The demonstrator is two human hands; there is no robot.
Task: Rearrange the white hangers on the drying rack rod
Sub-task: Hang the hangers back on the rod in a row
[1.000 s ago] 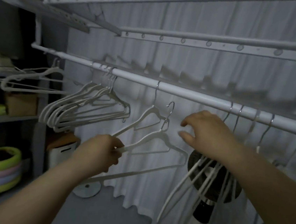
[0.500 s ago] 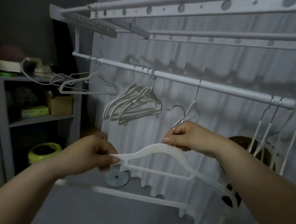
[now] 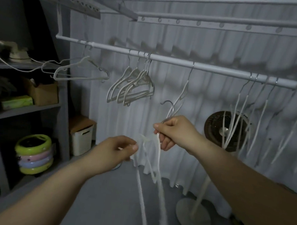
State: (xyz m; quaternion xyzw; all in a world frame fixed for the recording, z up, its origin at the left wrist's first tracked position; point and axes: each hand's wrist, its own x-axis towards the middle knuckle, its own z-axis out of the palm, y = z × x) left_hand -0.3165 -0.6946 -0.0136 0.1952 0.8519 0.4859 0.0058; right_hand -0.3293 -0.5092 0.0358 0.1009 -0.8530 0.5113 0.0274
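The hanger [image 3: 157, 155] is off the rod [image 3: 212, 68], held in the air below it and in front of the curtain [image 3: 224, 47]. The right hand [image 3: 176, 131] grasps its neck just under the metal hook [image 3: 169, 105], which rises above the knuckles and curls to the left. The left hand [image 3: 116, 150] pinches one end between thumb and fingers, though blur softens that spot. The hanger's long axis runs steeply down from the hands toward the bottom edge, its lower part smeared.

Just behind the hook a single hanger [image 3: 181, 94] hangs from the rod; whether the two touch cannot be told. Left of it a tight bunch of hangers [image 3: 137, 87] shares the rod, and farther left a lone hanger [image 3: 78, 70] hangs tilted. To the right a row of hangers [image 3: 244, 104] hangs edge-on in front of a fan [image 3: 224, 131] on a stand. At the left stands a shelf [image 3: 25, 107] carrying a cardboard box [image 3: 43, 92], with a stack of coloured rings [image 3: 33, 153] low down and a white bin [image 3: 81, 140] beside it.
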